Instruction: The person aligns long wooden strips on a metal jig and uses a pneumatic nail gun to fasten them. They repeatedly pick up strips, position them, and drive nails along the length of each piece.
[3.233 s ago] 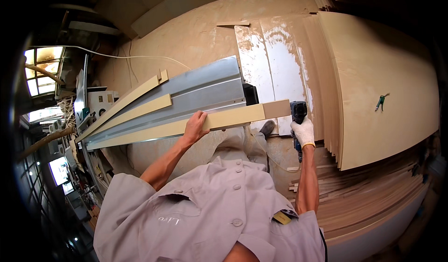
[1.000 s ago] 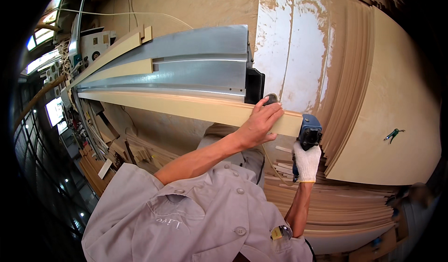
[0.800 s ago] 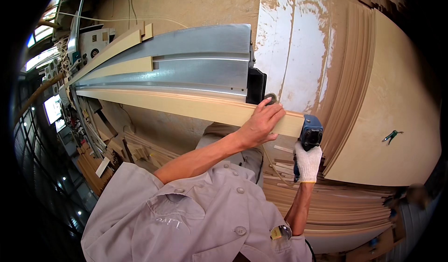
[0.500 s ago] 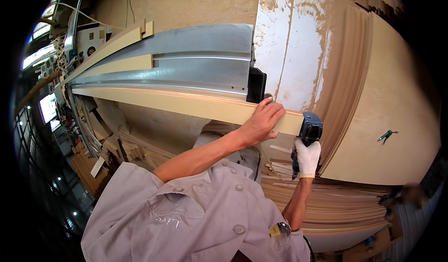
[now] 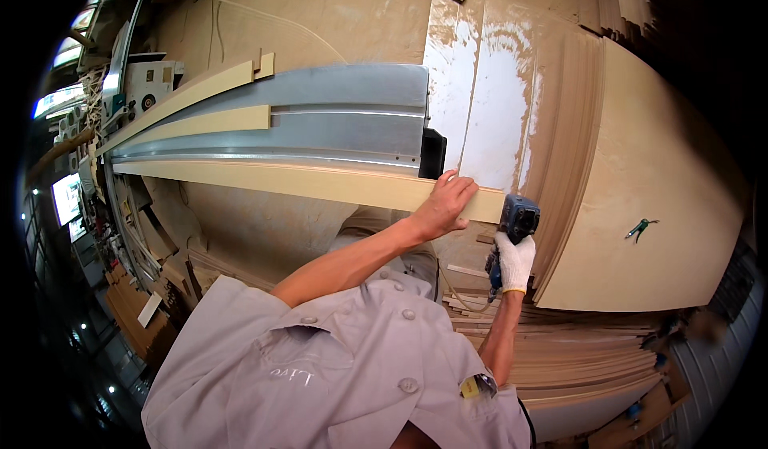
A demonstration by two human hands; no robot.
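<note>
A long pale wooden strip (image 5: 304,183) is lying lengthwise along the grey metal bench (image 5: 320,121), running leftward from my hands. My bare left hand (image 5: 445,206) is pressing flat near its right end, while my gloved right hand (image 5: 513,262) is gripping a blue power tool (image 5: 518,218) at that end.

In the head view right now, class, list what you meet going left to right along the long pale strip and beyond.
Pale wooden strip → bare left hand pressing its end → dark blue power tool held by the gloved right hand → large leaning board → small green clamp.
</note>
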